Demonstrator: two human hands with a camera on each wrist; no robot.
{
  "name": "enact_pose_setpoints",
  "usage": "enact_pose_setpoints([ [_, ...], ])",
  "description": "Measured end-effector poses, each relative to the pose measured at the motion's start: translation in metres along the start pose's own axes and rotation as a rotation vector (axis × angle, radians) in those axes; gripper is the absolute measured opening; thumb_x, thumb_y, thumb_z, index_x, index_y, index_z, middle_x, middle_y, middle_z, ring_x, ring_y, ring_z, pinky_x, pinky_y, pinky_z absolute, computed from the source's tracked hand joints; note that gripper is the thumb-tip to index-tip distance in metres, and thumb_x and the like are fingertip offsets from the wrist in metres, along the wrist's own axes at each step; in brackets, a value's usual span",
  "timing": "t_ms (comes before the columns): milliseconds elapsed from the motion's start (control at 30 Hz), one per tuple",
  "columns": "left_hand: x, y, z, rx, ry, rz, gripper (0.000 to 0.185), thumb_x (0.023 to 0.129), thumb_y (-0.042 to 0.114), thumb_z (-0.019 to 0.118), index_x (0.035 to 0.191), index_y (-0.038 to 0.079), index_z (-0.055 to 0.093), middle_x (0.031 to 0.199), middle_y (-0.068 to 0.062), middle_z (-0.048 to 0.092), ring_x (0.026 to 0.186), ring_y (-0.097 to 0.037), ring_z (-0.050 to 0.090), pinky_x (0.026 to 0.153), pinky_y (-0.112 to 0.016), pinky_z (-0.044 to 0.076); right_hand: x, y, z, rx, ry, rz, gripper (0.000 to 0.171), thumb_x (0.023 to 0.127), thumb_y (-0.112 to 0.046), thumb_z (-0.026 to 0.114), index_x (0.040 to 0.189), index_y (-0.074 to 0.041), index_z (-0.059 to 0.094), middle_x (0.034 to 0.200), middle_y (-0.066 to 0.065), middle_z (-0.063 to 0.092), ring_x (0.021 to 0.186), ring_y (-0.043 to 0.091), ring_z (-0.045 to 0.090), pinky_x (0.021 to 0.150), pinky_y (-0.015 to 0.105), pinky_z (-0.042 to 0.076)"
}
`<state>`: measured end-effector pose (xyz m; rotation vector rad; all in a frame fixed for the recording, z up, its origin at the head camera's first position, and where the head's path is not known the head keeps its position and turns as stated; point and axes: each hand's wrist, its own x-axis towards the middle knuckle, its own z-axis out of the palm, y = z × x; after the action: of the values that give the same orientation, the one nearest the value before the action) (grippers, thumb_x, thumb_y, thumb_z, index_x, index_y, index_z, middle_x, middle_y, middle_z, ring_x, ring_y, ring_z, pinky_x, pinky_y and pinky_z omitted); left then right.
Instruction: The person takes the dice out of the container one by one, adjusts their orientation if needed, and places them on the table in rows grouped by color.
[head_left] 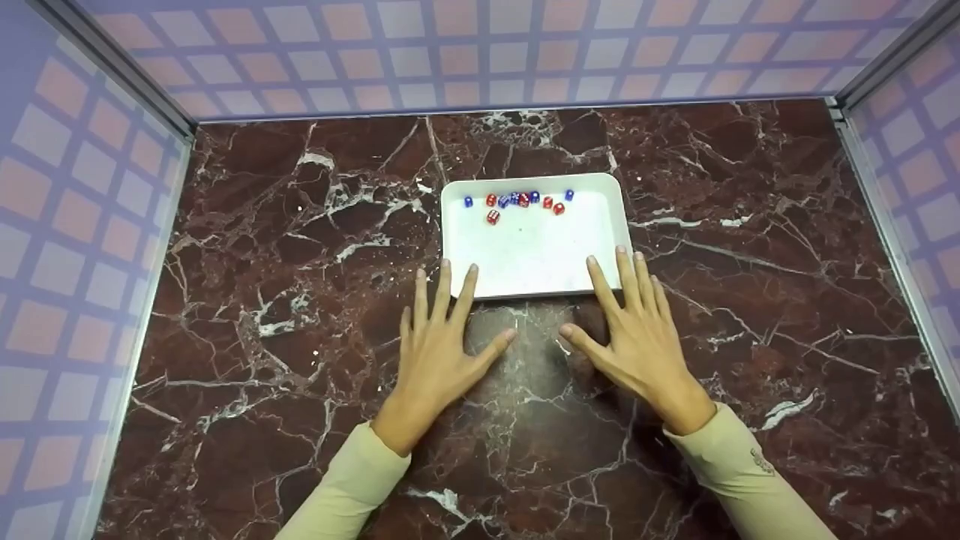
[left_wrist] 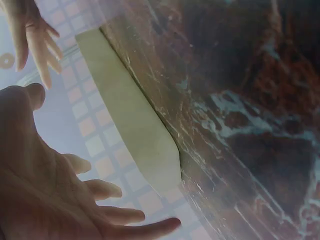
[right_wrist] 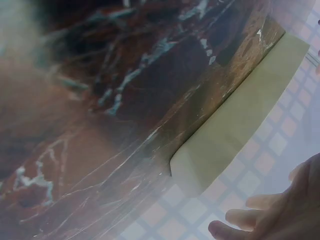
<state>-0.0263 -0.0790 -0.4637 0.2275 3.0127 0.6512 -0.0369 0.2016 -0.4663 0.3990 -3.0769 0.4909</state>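
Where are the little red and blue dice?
In the head view, the small red and blue dice lie along the far edge of the white rectangular tray, beyond both flat hands.

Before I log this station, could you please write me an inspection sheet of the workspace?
Surface: dark red marble table with white veins.
Job's things: white tray holding red and blue dice bunched along its far edge.
Clutter: nothing seen.
Hands: left hand flat on the table, fingers spread, fingertips at the tray's near rim; right hand flat, fingertips over the tray's near right corner.
Cables: nothing seen.
Surroundings: checked walls on three sides.
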Motion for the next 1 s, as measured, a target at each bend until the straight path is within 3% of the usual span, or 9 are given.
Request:
enact_pose_setpoints([
  [200,0.003,-0.007,-0.010,-0.155,-0.009,-0.056,0.097,0.099,0.075,0.051,0.173,0.027,0.010,0.178,-0.008,0.006,0.162,-0.044,0.011,0.121,-0.079,0.032,0.004,-0.003,0.000,0.079,0.022,0.022,0.086,0.105,-0.058,0.054,0.172,-0.022,0.014,0.178,0.016,0.005,0.164,0.038,0.005,0.137,0.062,0.008],
  [333,0.005,-0.013,-0.013,-0.279,0.082,-0.078,0.094,0.102,0.060,0.061,0.172,0.019,0.014,0.177,-0.013,0.014,0.159,-0.043,0.022,0.124,-0.075,0.032,0.008,-0.006,-0.002,0.148,0.079,0.018,0.083,0.108,-0.049,0.055,0.172,-0.016,0.014,0.176,0.021,0.014,0.163,0.038,0.011,0.138,0.058,0.004],
  [467,0.007,-0.018,-0.012,-0.357,0.150,-0.069,0.092,0.101,0.047,0.070,0.171,0.013,0.020,0.172,-0.019,0.028,0.153,-0.039,0.033,0.125,-0.065,0.039,0.010,-0.007,-0.002,0.190,0.173,0.001,0.082,0.107,-0.042,0.060,0.171,-0.010,0.020,0.172,0.024,0.025,0.159,0.042,0.022,0.137,0.060,0.012],
  [667,0.005,-0.022,-0.011,-0.452,0.135,-0.100,0.086,0.099,0.036,0.074,0.167,0.011,0.030,0.162,-0.019,0.041,0.146,-0.039,0.043,0.122,-0.061,0.044,0.016,-0.008,0.000,0.248,0.234,-0.018,0.080,0.106,-0.038,0.064,0.168,-0.006,0.025,0.167,0.026,0.034,0.153,0.044,0.033,0.130,0.064,0.028],
  [900,0.006,-0.026,-0.011,-0.591,0.113,-0.142,0.082,0.100,0.029,0.073,0.166,0.008,0.030,0.152,-0.023,0.048,0.135,-0.041,0.052,0.114,-0.058,0.051,0.027,-0.002,0.001,0.454,0.203,-0.001,0.079,0.105,-0.028,0.068,0.167,-0.004,0.026,0.164,0.026,0.037,0.152,0.040,0.035,0.133,0.060,0.025],
  [1000,0.007,-0.028,-0.010,-0.636,0.108,-0.152,0.080,0.101,0.027,0.073,0.166,0.007,0.030,0.151,-0.024,0.048,0.135,-0.041,0.054,0.109,-0.056,0.057,0.031,-0.001,0.001,0.489,0.203,-0.006,0.079,0.105,-0.026,0.069,0.167,-0.003,0.026,0.163,0.025,0.039,0.150,0.039,0.037,0.133,0.058,0.027],
])
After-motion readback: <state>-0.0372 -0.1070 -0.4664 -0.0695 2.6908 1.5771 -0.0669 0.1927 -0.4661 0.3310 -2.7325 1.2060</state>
